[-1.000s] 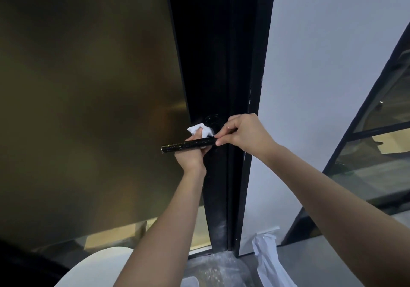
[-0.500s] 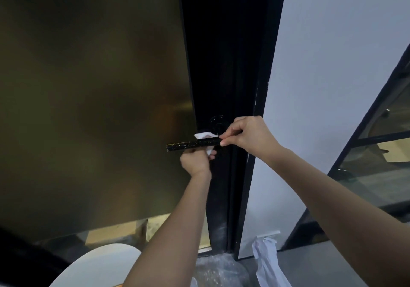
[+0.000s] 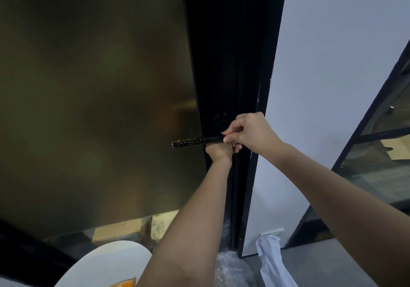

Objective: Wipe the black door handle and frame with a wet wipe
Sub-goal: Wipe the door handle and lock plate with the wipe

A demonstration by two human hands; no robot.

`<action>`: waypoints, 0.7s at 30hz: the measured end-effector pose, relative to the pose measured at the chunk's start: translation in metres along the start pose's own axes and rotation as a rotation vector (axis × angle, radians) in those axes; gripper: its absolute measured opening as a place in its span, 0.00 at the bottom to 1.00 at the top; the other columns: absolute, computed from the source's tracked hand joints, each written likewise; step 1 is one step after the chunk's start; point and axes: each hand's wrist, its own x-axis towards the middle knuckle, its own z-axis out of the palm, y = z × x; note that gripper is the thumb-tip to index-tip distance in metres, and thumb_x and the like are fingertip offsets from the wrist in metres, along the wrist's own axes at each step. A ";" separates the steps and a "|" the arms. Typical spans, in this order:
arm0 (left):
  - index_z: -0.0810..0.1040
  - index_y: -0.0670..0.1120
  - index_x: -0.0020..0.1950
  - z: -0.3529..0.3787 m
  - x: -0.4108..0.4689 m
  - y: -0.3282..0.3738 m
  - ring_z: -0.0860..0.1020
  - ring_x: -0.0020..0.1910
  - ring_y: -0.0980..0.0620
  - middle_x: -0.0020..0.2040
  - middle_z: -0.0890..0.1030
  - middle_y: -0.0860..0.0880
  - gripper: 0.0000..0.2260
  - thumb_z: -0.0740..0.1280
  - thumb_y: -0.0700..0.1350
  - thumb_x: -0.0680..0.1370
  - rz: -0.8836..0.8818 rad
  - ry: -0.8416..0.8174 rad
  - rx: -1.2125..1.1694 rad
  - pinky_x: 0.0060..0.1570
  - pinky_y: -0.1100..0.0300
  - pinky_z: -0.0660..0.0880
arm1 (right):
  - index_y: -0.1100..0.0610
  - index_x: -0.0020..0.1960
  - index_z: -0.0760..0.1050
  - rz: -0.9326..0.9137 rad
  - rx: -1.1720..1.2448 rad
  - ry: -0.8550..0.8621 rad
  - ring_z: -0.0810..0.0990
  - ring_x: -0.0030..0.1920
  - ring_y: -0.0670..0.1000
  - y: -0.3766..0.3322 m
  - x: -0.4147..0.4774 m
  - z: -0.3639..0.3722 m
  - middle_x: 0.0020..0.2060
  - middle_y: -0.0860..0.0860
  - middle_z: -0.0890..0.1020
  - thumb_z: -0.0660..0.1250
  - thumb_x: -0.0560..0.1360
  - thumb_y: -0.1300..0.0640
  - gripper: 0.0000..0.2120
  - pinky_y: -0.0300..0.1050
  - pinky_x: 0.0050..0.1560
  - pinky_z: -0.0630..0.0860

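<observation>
A black handle (image 3: 197, 141) is being viewed from above and close by. It is a level lever pointing left from the black frame (image 3: 224, 53) across the door's dark tinted glass (image 3: 88, 87). The frame is showing as a tall upright strip through the middle of the view. A round black plate (image 3: 220, 120) is set in it just above the lever's root.

The right hand (image 3: 250, 131) is being held at the lever's inner end. Its forearm is being extended long and nearly straight from the lower right corner. The knuckles are being turned upward and the fingers curled. The handle is being pinched between thumb and forefinger (image 3: 231, 129), right where it meets the frame.

The left hand (image 3: 218, 152) is being held up from below on a steep, almost upright forearm, with the back of the wrist toward the camera. It is being kept directly beneath the handle, against the frame, and it is touching the underside of the right hand. A few curled fingertips (image 3: 237, 148) are showing below the right hand. The rest is being hidden by the lever and the other hand, so what the left hand is gripping, if anything, cannot be told.

A white wall (image 3: 332, 64) is adjoining the frame on the right. At the bottom edge, a round white table (image 3: 106, 262) is showing on the left. Crumpled clear plastic (image 3: 230, 269) is lying at the frame's foot, and a white bag (image 3: 270, 260) is hanging just beside it.
</observation>
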 end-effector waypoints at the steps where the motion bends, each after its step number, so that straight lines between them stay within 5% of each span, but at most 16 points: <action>1: 0.69 0.46 0.36 -0.006 0.000 0.000 0.72 0.15 0.59 0.26 0.78 0.49 0.13 0.57 0.35 0.79 0.011 -0.013 0.016 0.17 0.69 0.68 | 0.62 0.46 0.83 -0.012 -0.010 0.005 0.78 0.35 0.46 0.000 -0.001 0.001 0.35 0.45 0.76 0.74 0.68 0.63 0.07 0.27 0.35 0.75; 4: 0.80 0.43 0.37 -0.029 0.007 -0.001 0.74 0.21 0.55 0.30 0.79 0.48 0.07 0.67 0.37 0.74 0.110 0.148 -0.112 0.23 0.63 0.72 | 0.61 0.45 0.84 -0.041 -0.065 0.017 0.74 0.33 0.38 0.001 0.001 0.000 0.34 0.42 0.75 0.75 0.67 0.62 0.08 0.19 0.37 0.69; 8: 0.77 0.47 0.34 -0.059 0.021 0.012 0.78 0.32 0.54 0.33 0.79 0.51 0.09 0.74 0.48 0.69 0.268 0.418 -0.260 0.39 0.61 0.78 | 0.60 0.45 0.84 -0.012 -0.047 0.020 0.74 0.34 0.39 0.001 0.002 0.000 0.33 0.41 0.75 0.76 0.66 0.61 0.08 0.23 0.36 0.69; 11: 0.75 0.47 0.35 -0.057 0.017 0.012 0.77 0.33 0.53 0.35 0.79 0.50 0.11 0.75 0.49 0.68 0.355 0.413 -0.116 0.40 0.56 0.77 | 0.60 0.44 0.84 -0.012 -0.031 0.033 0.75 0.34 0.39 0.002 0.000 0.002 0.34 0.42 0.76 0.76 0.66 0.61 0.08 0.24 0.38 0.69; 18: 0.79 0.39 0.43 -0.036 0.007 -0.031 0.79 0.35 0.49 0.35 0.79 0.47 0.04 0.70 0.40 0.73 0.301 0.371 0.124 0.36 0.64 0.73 | 0.61 0.45 0.84 -0.071 -0.031 0.045 0.74 0.35 0.38 0.006 -0.002 0.002 0.35 0.44 0.76 0.74 0.68 0.61 0.07 0.19 0.42 0.69; 21: 0.81 0.39 0.46 -0.028 -0.001 -0.031 0.79 0.41 0.51 0.40 0.81 0.46 0.05 0.70 0.40 0.74 0.417 0.306 0.192 0.44 0.63 0.76 | 0.61 0.45 0.84 -0.082 -0.016 0.061 0.74 0.35 0.39 0.008 -0.002 0.003 0.37 0.47 0.78 0.74 0.68 0.61 0.06 0.19 0.41 0.69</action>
